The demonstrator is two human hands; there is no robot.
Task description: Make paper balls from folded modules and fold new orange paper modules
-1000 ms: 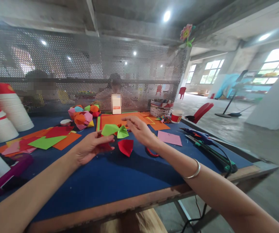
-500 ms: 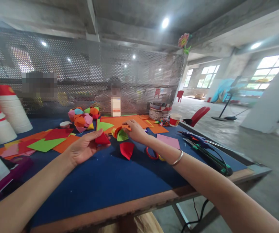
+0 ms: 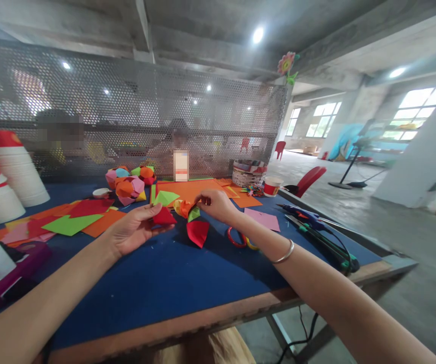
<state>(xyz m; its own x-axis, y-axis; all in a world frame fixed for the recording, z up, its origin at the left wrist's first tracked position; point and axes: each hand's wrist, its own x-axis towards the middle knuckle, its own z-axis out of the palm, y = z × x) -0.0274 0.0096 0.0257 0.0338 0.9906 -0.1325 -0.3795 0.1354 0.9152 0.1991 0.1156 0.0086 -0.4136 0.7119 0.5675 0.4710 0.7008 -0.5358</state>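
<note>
My left hand (image 3: pixel 136 225) holds a red folded paper piece (image 3: pixel 163 216) between thumb and fingers, a little above the blue table. My right hand (image 3: pixel 216 205), with a silver bangle on the wrist, is closed in a pinch on a green folded paper piece (image 3: pixel 194 214). Directly below it lies another red folded paper (image 3: pixel 198 233) on the tabletop. Yellow and orange folded pieces (image 3: pixel 182 208) sit between my hands. Under my right forearm, scissors with a red handle (image 3: pixel 236 237) are partly hidden.
Coloured paper squares (image 3: pixel 71 225) spread at left beside stacked paper cups (image 3: pixel 32 177) and a purple tape dispenser (image 3: pixel 32 258). Finished paper balls (image 3: pixel 130 190) stand at the back. A basket (image 3: pixel 248 173), a cup (image 3: pixel 273 186) and a glue gun (image 3: pixel 304 217) are at right.
My right hand has closed on the green folded piece and lifted it slightly from beside the yellow and orange ones. My left hand still holds its red piece, shifted slightly right.
</note>
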